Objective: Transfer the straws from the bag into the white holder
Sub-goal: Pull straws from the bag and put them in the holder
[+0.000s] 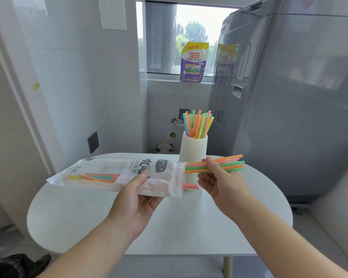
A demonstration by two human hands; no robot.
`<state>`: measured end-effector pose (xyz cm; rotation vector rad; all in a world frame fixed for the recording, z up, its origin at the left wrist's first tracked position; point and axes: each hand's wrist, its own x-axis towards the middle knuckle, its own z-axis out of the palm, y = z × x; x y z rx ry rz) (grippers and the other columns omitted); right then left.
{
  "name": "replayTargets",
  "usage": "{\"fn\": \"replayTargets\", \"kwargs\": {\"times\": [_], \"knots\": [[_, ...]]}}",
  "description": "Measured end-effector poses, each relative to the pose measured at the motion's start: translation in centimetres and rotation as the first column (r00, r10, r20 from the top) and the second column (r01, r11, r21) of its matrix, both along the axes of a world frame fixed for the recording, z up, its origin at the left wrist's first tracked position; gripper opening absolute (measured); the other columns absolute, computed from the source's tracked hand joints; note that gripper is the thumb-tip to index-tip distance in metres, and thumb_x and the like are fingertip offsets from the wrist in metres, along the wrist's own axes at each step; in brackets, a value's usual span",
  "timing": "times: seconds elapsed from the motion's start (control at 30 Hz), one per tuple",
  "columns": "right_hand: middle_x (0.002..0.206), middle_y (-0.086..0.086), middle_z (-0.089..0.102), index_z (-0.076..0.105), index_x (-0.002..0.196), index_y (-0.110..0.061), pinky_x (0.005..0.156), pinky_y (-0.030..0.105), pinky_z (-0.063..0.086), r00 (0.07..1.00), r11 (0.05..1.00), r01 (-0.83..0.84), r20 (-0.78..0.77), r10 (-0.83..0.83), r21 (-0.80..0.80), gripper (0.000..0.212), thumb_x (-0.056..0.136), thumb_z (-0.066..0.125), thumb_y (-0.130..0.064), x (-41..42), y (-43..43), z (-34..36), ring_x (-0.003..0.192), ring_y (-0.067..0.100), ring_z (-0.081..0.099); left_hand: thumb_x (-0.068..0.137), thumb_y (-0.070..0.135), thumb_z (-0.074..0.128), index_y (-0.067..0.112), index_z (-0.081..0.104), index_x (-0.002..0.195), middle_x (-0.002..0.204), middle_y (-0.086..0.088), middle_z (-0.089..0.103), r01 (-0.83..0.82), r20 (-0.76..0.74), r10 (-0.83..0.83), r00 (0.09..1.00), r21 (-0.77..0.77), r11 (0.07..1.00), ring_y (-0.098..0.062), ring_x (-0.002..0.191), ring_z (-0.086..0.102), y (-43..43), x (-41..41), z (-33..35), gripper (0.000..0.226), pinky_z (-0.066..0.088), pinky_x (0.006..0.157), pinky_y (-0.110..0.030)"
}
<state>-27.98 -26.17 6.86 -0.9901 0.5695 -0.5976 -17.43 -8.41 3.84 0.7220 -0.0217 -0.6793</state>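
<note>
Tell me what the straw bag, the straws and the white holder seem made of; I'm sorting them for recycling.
Straw bag: thin clear plastic film, glossy, since it crinkles and shows straws inside.
Straws in the right hand: smooth, bright, slightly translucent plastic, probably.
White holder: matte, finely ribbed; plastic or ceramic, the look leaves it open.

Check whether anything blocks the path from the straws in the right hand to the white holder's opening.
Nothing solid does. The held straws cross in front of the white holder, below its mouth, which already holds standing straws they must slide in beside.
</note>
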Motion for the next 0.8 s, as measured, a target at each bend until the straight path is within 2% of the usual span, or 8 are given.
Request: {"fn": "replayTargets", "kwargs": {"times": [0.1,0.17,0.3,0.37,0.47,0.57,0.8], "knots": [[0.075,0.009,0.075,0.072,0.102,-0.002,0.058,0.024,0.058,0.999,1.0,-0.007,0.051,0.006,0.018,0.024,0.09,0.074,-0.022,-0.2,-0.2,0.4,0.06,0.016,0.071,0.098,0.012,0.067,0.018,0.066,0.132,0.109,-0.009,0.084,0.006,0.001,-0.006,1.0,-0.003,1.0,-0.022,0.087,0.082,0.0,0.0,0.1,0.035,0.065,0.059,-0.035],[0.073,0.009,0.074,0.072,0.098,-0.003,0.059,0.024,0.058,0.997,1.0,0.0,0.074,0.002,-0.024,0.02,0.09,0.073,-0.022,-0.4,-0.4,0.9,0.06,0.015,0.071,0.098,0.013,0.067,0.019,0.065,0.133,0.111,-0.008,0.083,0.001,-0.003,-0.001,1.0,-0.002,1.0,-0.022,0.089,0.082,-0.1,0.1,0.1,0.035,0.066,0.06,-0.035],[0.077,0.013,0.077,0.071,0.096,0.0,0.063,0.026,0.06,0.996,0.965,0.017,0.087,0.006,-0.263,0.021,0.092,0.07,-0.021,-1.1,-1.0,2.5,0.067,0.022,0.075,0.098,0.013,0.066,0.019,0.067,0.13,0.11,-0.008,0.084,-0.016,-0.015,0.016,1.0,-0.005,1.0,-0.022,0.09,0.082,0.2,0.6,0.1,0.032,0.066,0.059,-0.035],[0.084,0.016,0.079,0.072,0.098,0.0,0.065,0.03,0.062,0.997,0.942,0.036,0.072,-0.013,-0.334,0.022,0.092,0.07,-0.021,-1.5,-1.3,3.3,0.075,0.027,0.078,0.099,0.013,0.066,0.018,0.068,0.128,0.108,-0.009,0.084,-0.023,-0.024,0.023,0.999,-0.003,1.0,-0.022,0.089,0.082,0.2,0.9,0.0,0.029,0.066,0.059,-0.035],[0.087,0.016,0.08,0.071,0.102,0.001,0.066,0.031,0.062,0.999,0.941,0.01,0.045,0.005,-0.338,0.024,0.092,0.07,-0.02,-1.9,-1.6,4.1,0.078,0.028,0.078,0.099,0.012,0.066,0.017,0.067,0.128,0.109,-0.01,0.084,-0.03,-0.038,0.029,0.999,-0.003,1.0,-0.023,0.09,0.082,0.3,1.1,0.0,0.029,0.066,0.06,-0.035],[0.083,0.015,0.079,0.07,0.101,0.004,0.063,0.029,0.061,0.999,0.936,0.014,0.039,0.0,-0.352,0.024,0.094,0.068,-0.019,-2.4,-2.4,4.9,0.073,0.025,0.077,0.099,0.012,0.066,0.016,0.067,0.126,0.107,-0.01,0.084,-0.035,-0.039,0.035,0.999,-0.005,0.999,-0.023,0.089,0.082,0.3,1.3,0.1,0.028,0.066,0.06,-0.036],[0.079,0.011,0.079,0.071,0.096,0.001,0.063,0.028,0.061,0.997,0.864,0.082,0.037,-0.074,-0.497,0.02,0.095,0.067,-0.019,-4.7,-5.9,8.6,0.076,0.025,0.078,0.098,0.009,0.066,0.015,0.064,0.129,0.103,-0.009,0.085,-0.106,-0.041,0.105,0.994,-0.007,0.994,-0.023,0.087,0.082,0.8,2.4,0.1,0.031,0.066,0.059,-0.037]]}}
